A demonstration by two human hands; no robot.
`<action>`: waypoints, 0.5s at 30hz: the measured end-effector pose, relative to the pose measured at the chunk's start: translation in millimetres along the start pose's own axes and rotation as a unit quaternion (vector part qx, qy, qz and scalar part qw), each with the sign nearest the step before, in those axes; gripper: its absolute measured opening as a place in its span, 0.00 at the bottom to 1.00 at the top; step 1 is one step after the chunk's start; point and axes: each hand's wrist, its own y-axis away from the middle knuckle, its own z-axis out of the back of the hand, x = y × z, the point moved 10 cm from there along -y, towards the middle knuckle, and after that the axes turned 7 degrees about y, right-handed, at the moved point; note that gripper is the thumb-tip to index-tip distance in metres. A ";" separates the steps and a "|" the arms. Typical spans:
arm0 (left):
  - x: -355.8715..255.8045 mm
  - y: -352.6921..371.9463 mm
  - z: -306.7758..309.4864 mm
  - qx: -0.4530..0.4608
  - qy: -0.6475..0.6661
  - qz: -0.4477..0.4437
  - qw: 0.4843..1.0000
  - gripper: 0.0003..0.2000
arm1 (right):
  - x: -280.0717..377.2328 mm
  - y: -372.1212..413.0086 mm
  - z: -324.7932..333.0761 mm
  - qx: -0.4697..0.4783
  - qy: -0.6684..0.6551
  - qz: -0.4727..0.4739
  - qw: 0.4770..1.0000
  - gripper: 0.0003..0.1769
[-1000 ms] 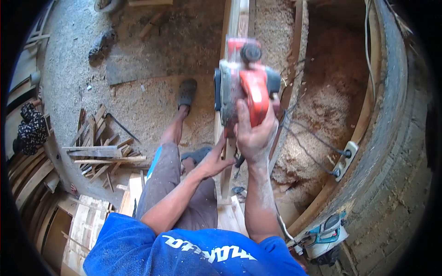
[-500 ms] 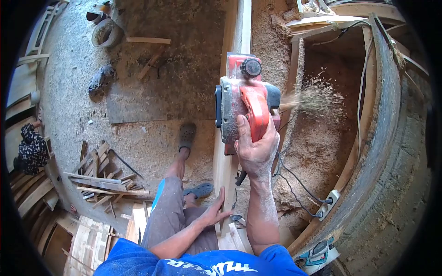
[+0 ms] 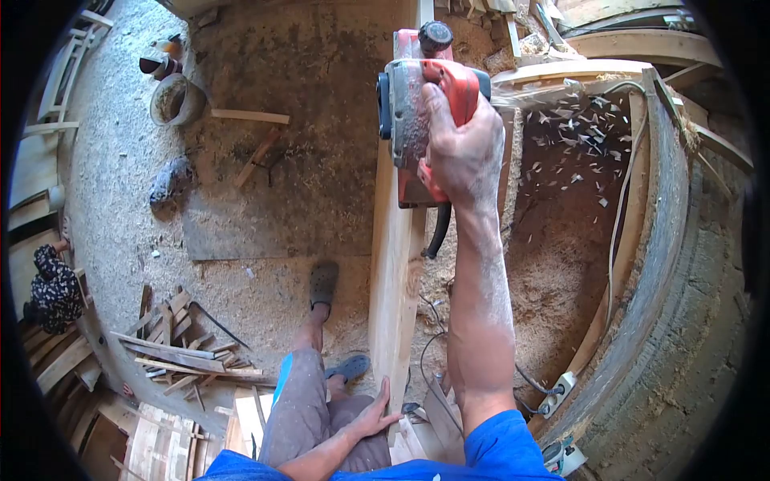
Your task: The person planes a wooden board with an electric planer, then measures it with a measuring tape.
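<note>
A red electric planer (image 3: 409, 120) rests on a long wooden beam (image 3: 391, 297) that runs away from my body. My right hand (image 3: 469, 144) is wrapped around the planer's red handle, with the arm stretched forward. Wood chips (image 3: 581, 132) fly out to the planer's right. My left hand (image 3: 375, 413) lies against the near end of the beam, fingers spread and not wrapped around it. The planer's black cord (image 3: 437, 231) hangs from its rear.
Offcuts (image 3: 180, 353) lie piled on the left floor. A power strip (image 3: 559, 393) with plugs sits at the right, beside a curved wooden frame (image 3: 630, 216). Shavings cover the ground. A bucket (image 3: 176, 100) stands at far left. Another person (image 3: 56, 289) is at the left edge.
My right hand has pushed the planer forward along the beam, away from me. The flying chips are more scattered. My left hand stays at the beam's near end.
</note>
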 end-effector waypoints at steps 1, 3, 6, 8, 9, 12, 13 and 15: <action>0.5 -0.2 -0.5 0.003 -0.013 0.002 1.000 0.58 | -2.0 -12.0 -2.5 0.006 0.016 -0.019 1.000 0.17; -2.6 1.3 0.7 0.002 -0.017 0.002 1.000 0.58 | -3.5 -36.7 -10.0 0.024 0.010 -0.053 0.998 0.17; -4.1 2.3 1.0 0.002 -0.020 0.006 1.000 0.57 | -5.6 -73.7 -20.3 0.023 0.043 -0.036 0.998 0.17; -4.4 2.0 3.8 0.006 -0.029 0.023 0.999 0.57 | -10.0 -94.4 -28.3 0.027 0.055 -0.050 0.997 0.17; -7.2 1.3 5.6 0.007 -0.028 0.023 0.999 0.57 | -8.8 -102.2 -30.3 0.026 0.057 -0.051 0.997 0.17; -6.8 3.4 7.6 0.009 -0.034 0.029 0.999 0.57 | -17.5 -129.0 -44.2 0.079 0.046 -0.114 0.989 0.19; -6.6 3.5 8.4 0.009 -0.039 0.027 0.999 0.57 | -21.0 -140.8 -48.7 0.078 0.047 -0.114 0.989 0.19; -6.2 3.7 7.9 0.009 -0.042 0.024 0.999 0.58 | -3.3 -169.3 -45.6 0.004 0.059 0.011 0.998 0.15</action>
